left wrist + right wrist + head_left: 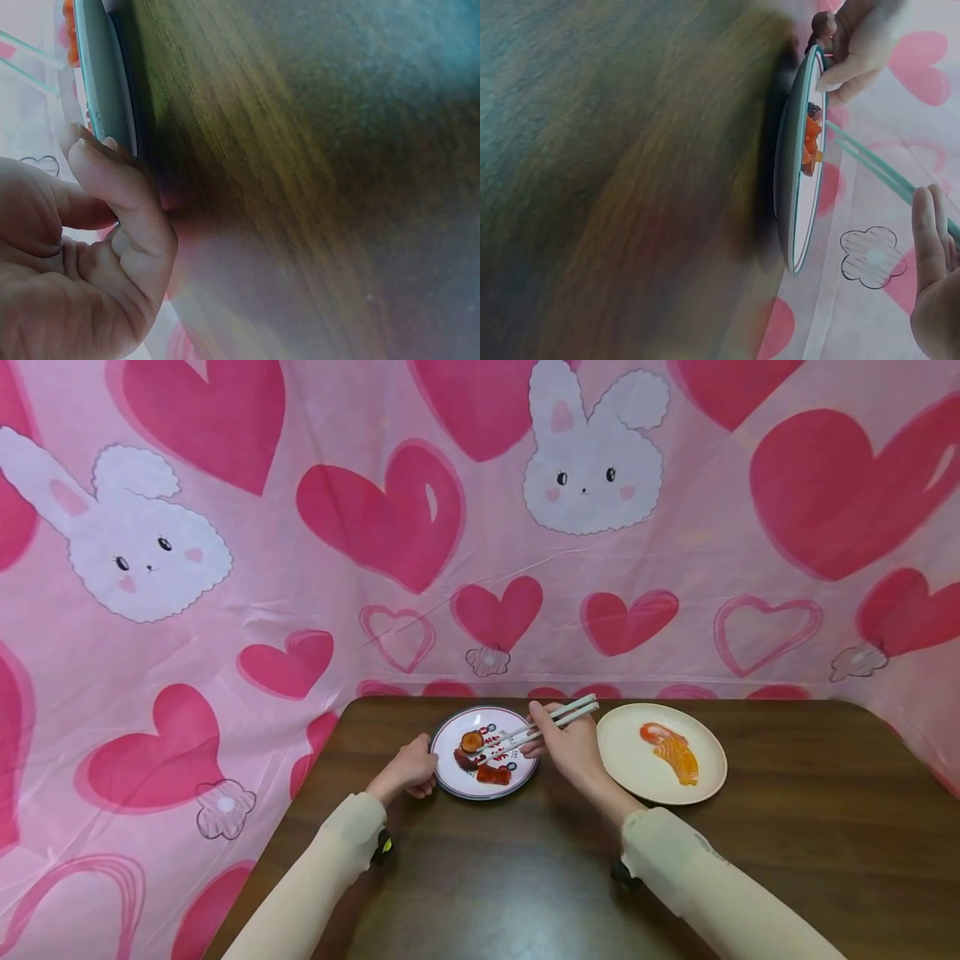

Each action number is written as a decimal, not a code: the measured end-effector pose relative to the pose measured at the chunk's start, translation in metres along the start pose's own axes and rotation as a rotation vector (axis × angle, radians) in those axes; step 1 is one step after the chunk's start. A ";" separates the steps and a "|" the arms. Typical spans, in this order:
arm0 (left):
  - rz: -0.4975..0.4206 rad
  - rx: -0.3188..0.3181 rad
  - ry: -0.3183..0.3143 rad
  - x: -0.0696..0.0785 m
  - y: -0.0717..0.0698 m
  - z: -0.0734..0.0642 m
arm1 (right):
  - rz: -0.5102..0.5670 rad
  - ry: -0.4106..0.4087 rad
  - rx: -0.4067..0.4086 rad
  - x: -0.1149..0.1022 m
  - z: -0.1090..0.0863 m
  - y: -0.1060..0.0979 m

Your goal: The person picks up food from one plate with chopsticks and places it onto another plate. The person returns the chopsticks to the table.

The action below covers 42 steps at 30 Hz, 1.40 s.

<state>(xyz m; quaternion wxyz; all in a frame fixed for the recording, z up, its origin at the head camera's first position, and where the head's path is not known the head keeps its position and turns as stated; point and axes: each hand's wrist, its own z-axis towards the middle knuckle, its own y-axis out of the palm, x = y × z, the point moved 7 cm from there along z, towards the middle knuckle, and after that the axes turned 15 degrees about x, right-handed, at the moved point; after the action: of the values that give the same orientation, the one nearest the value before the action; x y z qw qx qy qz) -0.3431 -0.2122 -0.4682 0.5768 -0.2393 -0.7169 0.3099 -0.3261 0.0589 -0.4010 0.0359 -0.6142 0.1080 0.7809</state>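
My left hand (412, 766) grips the left edge of a white plate (476, 717) with printed marks and a dark rim. In the right wrist view its thumb lies over the rim, with fingers at the outer side. My right hand (564, 745) holds a pair of pale chopsticks (577, 704) slanting down to the left over this plate. Their tips are at a round golden-brown food piece (472, 742) and a dark brown piece (465, 760). Nearer me on the plate lies a glossy red-brown rectangular piece (493, 774).
Right of my right hand stands a cream plate (622, 752) bearing an orange slice (677, 758) and a red-and-white piece (655, 732) resembling shrimp. Both plates are near the far edge of the brown wooden table (810, 793). A pink heart-and-rabbit cloth (420, 635) hangs behind.
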 end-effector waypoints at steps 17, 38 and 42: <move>0.008 -0.002 -0.004 -0.001 -0.002 -0.002 | -0.016 -0.051 0.071 -0.007 -0.005 -0.023; 0.008 0.001 0.004 -0.001 -0.002 -0.002 | -0.008 -0.080 0.086 -0.015 -0.017 -0.048; 0.000 -0.003 0.002 -0.001 -0.001 -0.002 | -0.010 -0.068 0.098 -0.015 -0.019 -0.054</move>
<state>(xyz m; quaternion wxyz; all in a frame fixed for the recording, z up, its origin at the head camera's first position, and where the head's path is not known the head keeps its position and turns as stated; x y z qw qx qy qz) -0.3406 -0.2129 -0.4676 0.5773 -0.2405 -0.7166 0.3087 -0.2941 0.1081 -0.3971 0.0736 -0.5854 0.1419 0.7948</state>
